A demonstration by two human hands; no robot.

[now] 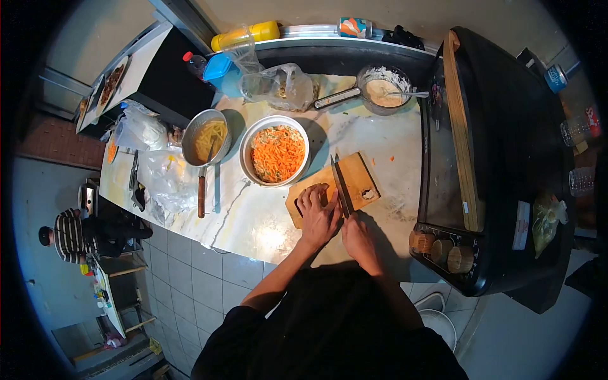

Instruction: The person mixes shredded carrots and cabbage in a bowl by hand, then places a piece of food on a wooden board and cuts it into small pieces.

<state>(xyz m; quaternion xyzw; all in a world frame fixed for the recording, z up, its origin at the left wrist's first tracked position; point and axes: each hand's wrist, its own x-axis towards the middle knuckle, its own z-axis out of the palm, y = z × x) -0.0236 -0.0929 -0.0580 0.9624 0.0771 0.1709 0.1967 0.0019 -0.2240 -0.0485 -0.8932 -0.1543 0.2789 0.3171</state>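
The right hand [358, 237] is closed round the handle of the knife [342, 187], whose blade lies over the board [359, 171] with its tip pointing between 11 and 12 o'clock. The left hand [320, 212] is half open, fingers bent over the board just on the 9 o'clock side of the blade; what it has hold of is hidden, so whether the dark patch beneath is food or shadow cannot be told. The chief risk seems a cut: thumb and fingertips lie so near the edge that a slip of the blade, or a rolling piece, could catch them. The board sits towards the 6 o'clock side of the desk [240, 229], and could skid under a hard push if the marble is wet. At 10 o'clock, the bowl [245, 149] of carrot [278, 155] stands right beside the board, where a wide elbow or a shoved board might jolt it. Farther out that way, the pot [206, 115] has its handle [201, 196] pointing to 6 o'clock, near the desk's rim, so a passing sleeve could snag and tip it. At 2 o'clock, orange scraps [392, 158] lie loose and might get smeared about.
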